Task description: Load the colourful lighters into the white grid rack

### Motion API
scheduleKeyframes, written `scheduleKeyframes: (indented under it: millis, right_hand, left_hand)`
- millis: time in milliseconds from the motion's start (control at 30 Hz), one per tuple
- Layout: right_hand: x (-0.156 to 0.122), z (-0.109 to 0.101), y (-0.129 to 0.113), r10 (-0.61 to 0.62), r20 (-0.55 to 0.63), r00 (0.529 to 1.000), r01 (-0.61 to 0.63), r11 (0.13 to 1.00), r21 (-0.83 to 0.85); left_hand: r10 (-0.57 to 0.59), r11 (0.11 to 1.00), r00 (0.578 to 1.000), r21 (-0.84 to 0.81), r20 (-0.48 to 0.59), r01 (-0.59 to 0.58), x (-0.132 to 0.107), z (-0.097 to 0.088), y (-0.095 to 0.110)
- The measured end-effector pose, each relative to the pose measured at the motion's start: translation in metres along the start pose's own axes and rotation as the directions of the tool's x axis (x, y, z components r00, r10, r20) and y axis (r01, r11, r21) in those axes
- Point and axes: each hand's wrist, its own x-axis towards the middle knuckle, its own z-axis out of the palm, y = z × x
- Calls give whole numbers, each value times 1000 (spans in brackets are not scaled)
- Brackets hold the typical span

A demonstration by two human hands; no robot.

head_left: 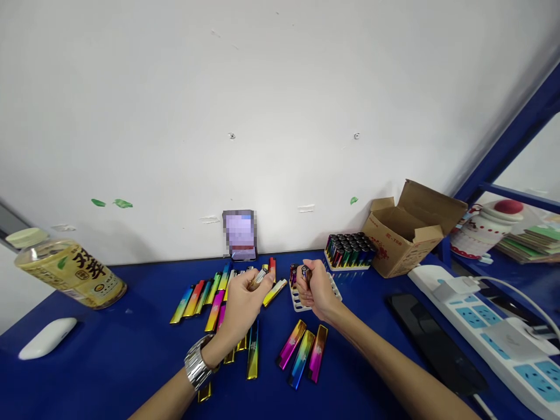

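Observation:
My left hand [245, 300], with a silver watch [199, 363] on the wrist, is closed on a lighter [259, 279] with a silvery top, mostly hidden by the fingers. Fingers wrapped, my right hand [315, 289] grips another lighter [305, 272], dark at its visible end. Just behind and below that hand lies a white holed tray [298, 302], partly covered, with a few dark lighters at its left. Several shiny multicoloured lighters [192, 300] lie around and under my left hand. In front of the tray are three more lighters [301, 357].
A filled tray of upright lighters [350, 251] stands beside an open cardboard box [400, 233]. To the right are a black phone [433, 338] and a power strip [490, 332]. A bottle [72, 271] and white mouse [47, 338] sit left. A propped phone [240, 233] leans on the wall.

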Motion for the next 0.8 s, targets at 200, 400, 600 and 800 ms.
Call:
scheduleKeyframes:
  millis: [200,400,600,800]
  right_hand:
    - [8,-13,-1,-219,204,954,244,964,-104]
    - [-4,-29,-35,-329,590,737,596,728,-338]
    - [-10,-39,-57,-222,625,749,659,352,-665]
    - [3,-47,-47,-149,554,819,574,217,-790]
  left_hand:
    - [-61,995,998,-76,9,62,1,2,4]
    - [-75,996,997,-52,8,75,4,0,3]
    - [-92,996,995,-12,31,92,4,0,3]
    - [-103,995,991,14,84,102,4,1,2]
